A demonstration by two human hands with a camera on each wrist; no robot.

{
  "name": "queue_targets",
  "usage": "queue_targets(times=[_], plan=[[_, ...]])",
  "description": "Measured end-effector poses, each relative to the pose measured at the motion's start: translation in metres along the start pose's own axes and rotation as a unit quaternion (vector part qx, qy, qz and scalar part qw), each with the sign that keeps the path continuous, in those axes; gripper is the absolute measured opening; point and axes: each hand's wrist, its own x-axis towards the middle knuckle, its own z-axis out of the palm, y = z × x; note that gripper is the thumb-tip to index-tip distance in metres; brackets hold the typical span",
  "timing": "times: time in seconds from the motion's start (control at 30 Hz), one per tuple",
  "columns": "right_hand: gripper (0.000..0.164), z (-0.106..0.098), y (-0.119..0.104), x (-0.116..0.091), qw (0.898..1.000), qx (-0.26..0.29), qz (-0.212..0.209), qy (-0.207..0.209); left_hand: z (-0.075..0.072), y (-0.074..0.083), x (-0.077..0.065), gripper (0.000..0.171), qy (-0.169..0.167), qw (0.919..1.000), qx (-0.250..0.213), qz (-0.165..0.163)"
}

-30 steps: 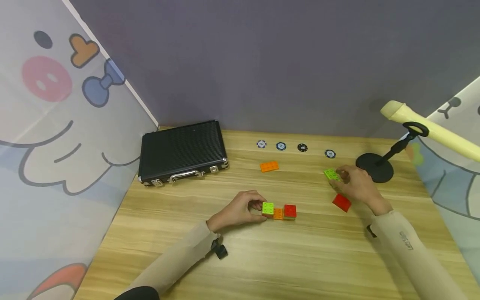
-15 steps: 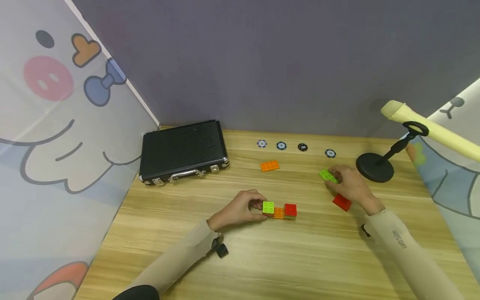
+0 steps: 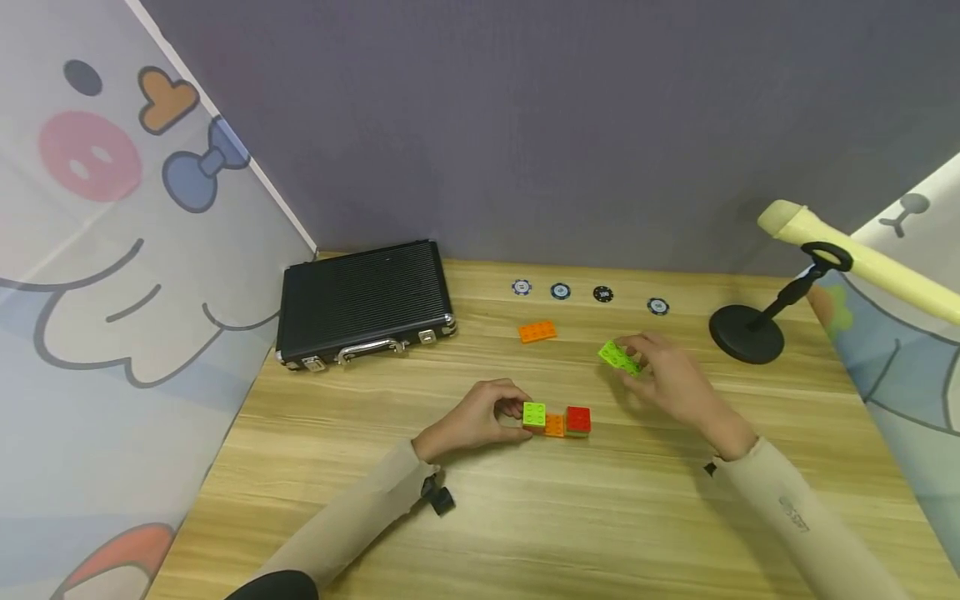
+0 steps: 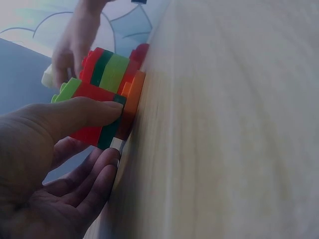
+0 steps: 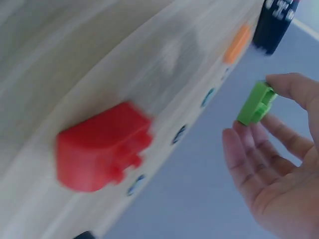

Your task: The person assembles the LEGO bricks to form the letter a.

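Note:
My left hand (image 3: pixel 480 421) grips a short stack of toy building blocks, its thumb against the side in the left wrist view. That stack has a light green block (image 3: pixel 534 414) on top, a red block (image 4: pixel 94 92) and a dark green one below, over an orange block (image 3: pixel 554 425). A second stack topped by a red block (image 3: pixel 578 419) stands at the right. My right hand (image 3: pixel 675 383) pinches a light green building block (image 5: pixel 256 102) between thumb and fingers, above the table. A loose red block (image 5: pixel 99 149) lies below it, covered by the hand in the head view.
Behind lie an orange block (image 3: pixel 537 332) and several poker chips (image 3: pixel 560 291) in a row. A black case (image 3: pixel 367 300) sits at the back left. At the back right, a black stand (image 3: pixel 746 333) carries a pale yellow microphone-like object (image 3: pixel 862 254). A dark grey wall (image 3: pixel 525 133) rises behind.
My right hand has lifted the light green block and carried it left, toward the stacks. The loose red block is now covered in the head view. My left hand has stayed in place.

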Motion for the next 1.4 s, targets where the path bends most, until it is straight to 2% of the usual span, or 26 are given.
queue_targets(times=[0.23,0.47,0.57,0.83,1.4], plan=[[0.049,-0.001,-0.043,0.000,0.995,-0.005,-0.097,0.012,-0.001,0.000,0.001,0.041,0.000,1.0000,-0.005,-0.004],[0.042,0.005,-0.073,-0.005,0.987,0.032,-0.149,-0.048,-0.002,0.000,0.001,0.040,-0.007,1.0000,-0.001,-0.002],[0.042,0.009,-0.080,-0.006,0.984,0.029,-0.161,-0.065,-0.002,0.000,0.000,0.040,-0.010,0.9999,0.005,0.003],[0.035,0.017,-0.087,-0.005,0.983,0.008,-0.167,-0.079,-0.002,-0.002,0.000,0.038,-0.011,0.9999,0.002,0.009],[0.037,0.018,-0.088,-0.006,0.981,-0.022,-0.180,-0.076,-0.002,-0.003,0.001,0.037,-0.010,0.9998,-0.007,0.014]])
